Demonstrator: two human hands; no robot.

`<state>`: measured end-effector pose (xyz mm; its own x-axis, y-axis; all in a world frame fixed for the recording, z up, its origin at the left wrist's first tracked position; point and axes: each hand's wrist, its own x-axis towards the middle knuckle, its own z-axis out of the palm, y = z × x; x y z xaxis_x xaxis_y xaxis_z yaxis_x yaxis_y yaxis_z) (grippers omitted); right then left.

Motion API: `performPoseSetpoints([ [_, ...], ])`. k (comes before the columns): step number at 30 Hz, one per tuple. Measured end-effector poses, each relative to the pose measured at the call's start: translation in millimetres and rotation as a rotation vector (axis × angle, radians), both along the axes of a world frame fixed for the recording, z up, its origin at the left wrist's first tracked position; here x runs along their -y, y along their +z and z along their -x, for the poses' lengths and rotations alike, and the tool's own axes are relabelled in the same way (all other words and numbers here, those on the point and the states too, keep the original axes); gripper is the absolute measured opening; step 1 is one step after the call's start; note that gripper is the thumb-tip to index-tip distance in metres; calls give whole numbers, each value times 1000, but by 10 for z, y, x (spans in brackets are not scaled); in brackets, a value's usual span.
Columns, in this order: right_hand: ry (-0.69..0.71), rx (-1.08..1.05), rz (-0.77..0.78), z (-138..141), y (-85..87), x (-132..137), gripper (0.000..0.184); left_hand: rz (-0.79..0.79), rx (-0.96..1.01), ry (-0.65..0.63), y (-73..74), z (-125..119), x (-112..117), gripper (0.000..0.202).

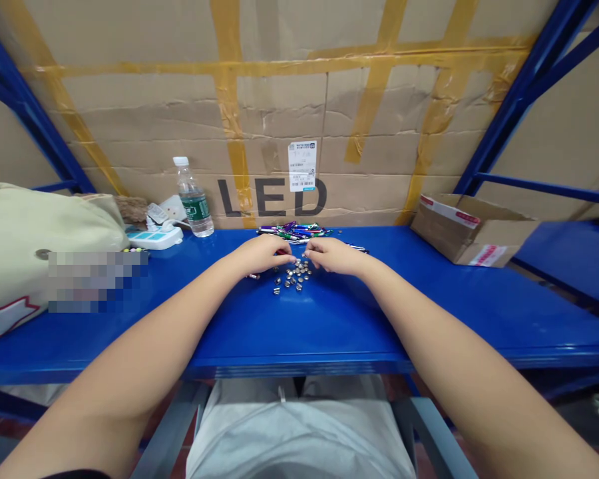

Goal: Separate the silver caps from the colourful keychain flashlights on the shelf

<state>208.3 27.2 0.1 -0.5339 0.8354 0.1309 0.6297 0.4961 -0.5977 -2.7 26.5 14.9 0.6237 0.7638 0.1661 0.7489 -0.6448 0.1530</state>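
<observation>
Both my hands rest on a blue shelf (329,326), close together over a small heap of several silver button-like metal pieces (292,276). My left hand (264,254) has its fingers curled in a pinch at the heap's left edge; what it pinches is too small to make out. My right hand (334,256) is also curled, fingertips pressed together just above the heap's right side. Behind the hands lies a pile of several small coloured pen-like sticks (294,231), purple, green and blue.
A water bottle (194,199) stands at the back left beside a white power strip (154,237). A cream cloth bag (30,253) fills the left end. An open cardboard box (472,229) sits at the right. A taped cardboard wall marked LED (272,196) closes the back.
</observation>
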Motion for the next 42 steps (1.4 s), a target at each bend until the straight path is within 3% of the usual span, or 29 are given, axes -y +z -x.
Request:
performPoseSetpoints([
  [7,-15,1,21,-41,-44,-52,12,1,9,-86,31,53,-26,20],
  [12,-28,10,26,-31,-24,-31,12,-59,72,38,5,202,-168,29],
  [19,119,90,-179,193,59,249,11,-111,-61,271,-113,618,-422,28],
  [24,244,164,-261,399,24,446,14,-2,-75,222,-165,685,-420,37],
  [30,285,252,-338,508,-31,525,13,36,-70,254,-157,639,-401,37],
  [33,246,239,-340,513,-18,532,14,-46,-68,273,-94,576,-371,34],
  [37,165,154,-309,443,38,489,17,-92,-53,237,130,430,-173,30],
  [40,88,73,-309,323,89,393,17,85,-87,161,296,324,30,28],
  [42,7,10,-332,223,111,295,16,190,-103,115,324,268,95,30],
])
